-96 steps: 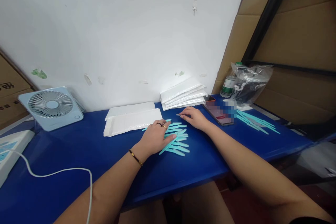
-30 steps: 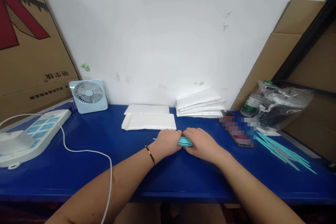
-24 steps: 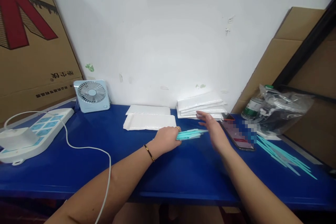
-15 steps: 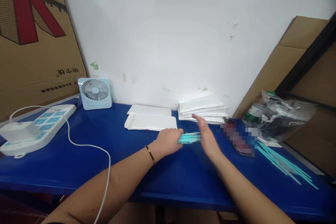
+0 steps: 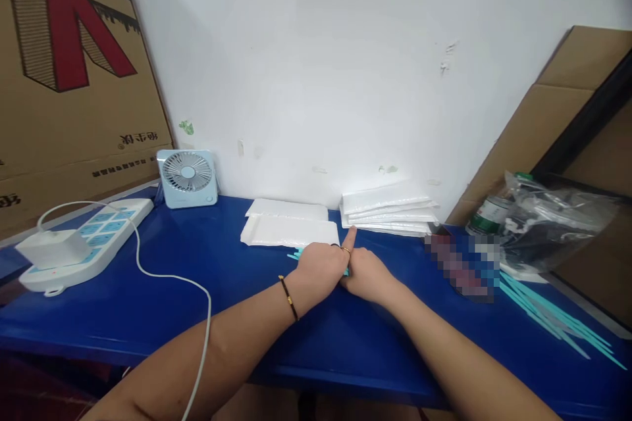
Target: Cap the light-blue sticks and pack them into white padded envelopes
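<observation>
Teal plastic sticks (image 5: 296,254) are bunched up under both hands in the middle of the blue table (image 5: 148,296) — only a few tips poke out on the left, so I can't count that bundle. Left hand (image 5: 320,266) is curled down over the top of the bunch, fingers clenched around it; it wears two rings and a dark bracelet at the wrist. Right hand (image 5: 368,274) is pressed in from the other side, fingers folded against the ends, one fingertip sticking up. My guess is that the two hands are squeezing the sticks together to square them into one tidy bundle, since they're pushing toward each other.

Counting the rest:
- two flat white padded envelopes (image 5: 289,230) just behind the hands, close enough to grab, one overlapping the other
- one stack of more white envelopes (image 5: 390,207) against the wall, maybe four or five, hard to tell
- one loose pile of teal sticks (image 5: 553,316) far right, well apart from the hands
- one small blue fan (image 5: 187,177)
- one white power strip (image 5: 93,237) with a charger plugged in and a white cable trailing off the table edge
- one clear plastic bag (image 5: 553,223) with dark stuff inside, and a bottle beside it
- cardboard boxes (image 5: 69,66) on the left
</observation>
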The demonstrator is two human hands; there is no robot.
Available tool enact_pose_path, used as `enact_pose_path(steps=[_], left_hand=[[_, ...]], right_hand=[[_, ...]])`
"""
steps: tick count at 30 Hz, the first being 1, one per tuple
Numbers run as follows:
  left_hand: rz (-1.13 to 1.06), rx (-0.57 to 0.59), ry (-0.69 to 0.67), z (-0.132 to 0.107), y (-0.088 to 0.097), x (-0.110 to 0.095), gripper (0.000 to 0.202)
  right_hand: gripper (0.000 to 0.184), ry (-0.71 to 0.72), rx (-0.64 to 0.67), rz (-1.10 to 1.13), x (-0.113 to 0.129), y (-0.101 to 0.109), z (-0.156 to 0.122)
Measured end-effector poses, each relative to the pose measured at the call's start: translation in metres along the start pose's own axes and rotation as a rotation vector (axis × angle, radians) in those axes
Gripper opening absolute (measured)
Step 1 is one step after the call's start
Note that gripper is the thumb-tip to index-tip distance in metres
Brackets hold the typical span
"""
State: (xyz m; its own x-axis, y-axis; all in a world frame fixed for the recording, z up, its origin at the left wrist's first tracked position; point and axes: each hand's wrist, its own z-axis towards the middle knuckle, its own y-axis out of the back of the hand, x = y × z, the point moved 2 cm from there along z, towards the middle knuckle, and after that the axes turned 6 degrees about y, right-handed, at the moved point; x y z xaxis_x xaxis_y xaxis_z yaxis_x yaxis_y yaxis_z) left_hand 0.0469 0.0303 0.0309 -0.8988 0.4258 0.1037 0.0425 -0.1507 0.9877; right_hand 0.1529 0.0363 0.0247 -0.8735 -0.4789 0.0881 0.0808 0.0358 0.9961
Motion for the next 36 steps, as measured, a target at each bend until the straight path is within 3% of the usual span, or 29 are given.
enact_pose_path(steps=[8, 11, 14, 16, 21, 29, 33, 35, 36], left_hand=[[0.010, -0.146, -0.115, 0.008, 0.007, 0.011, 0.069], [-0.012, -0.227, -0.066, 0.013, 0.008, 0.025, 0.049], [-0.009, -0.174, 0.025, 0.018, 0.003, 0.036, 0.023], [-0.006, -0.132, 0.062, 0.019, -0.002, 0.038, 0.019], [0.003, -0.124, 0.105, 0.019, -0.006, 0.033, 0.020], [-0.003, -0.143, 0.107, 0.018, -0.002, 0.038, 0.022], [-0.042, -0.278, 0.140, 0.020, -0.009, 0.052, 0.064], [-0.083, -0.221, 0.093, 0.022, -0.020, 0.057, 0.073], [-0.099, -0.165, 0.045, 0.023, -0.026, 0.058, 0.068]], right_hand=[[0.021, -0.090, -0.095, -0.042, -0.011, -0.005, -0.002], [0.016, -0.093, -0.118, -0.067, -0.020, -0.001, -0.004], [0.011, -0.112, -0.124, -0.088, -0.026, -0.001, -0.005], [0.012, -0.136, -0.120, -0.089, -0.026, -0.002, -0.006], [0.016, -0.181, -0.115, -0.076, -0.021, -0.006, -0.008], [0.026, -0.095, -0.136, -0.016, -0.023, -0.008, -0.005], [0.026, -0.172, -0.158, 0.041, -0.045, -0.006, -0.002], [0.026, -0.216, -0.200, 0.126, -0.063, -0.005, -0.003], [0.024, -0.231, -0.232, 0.180, -0.072, -0.004, -0.003]])
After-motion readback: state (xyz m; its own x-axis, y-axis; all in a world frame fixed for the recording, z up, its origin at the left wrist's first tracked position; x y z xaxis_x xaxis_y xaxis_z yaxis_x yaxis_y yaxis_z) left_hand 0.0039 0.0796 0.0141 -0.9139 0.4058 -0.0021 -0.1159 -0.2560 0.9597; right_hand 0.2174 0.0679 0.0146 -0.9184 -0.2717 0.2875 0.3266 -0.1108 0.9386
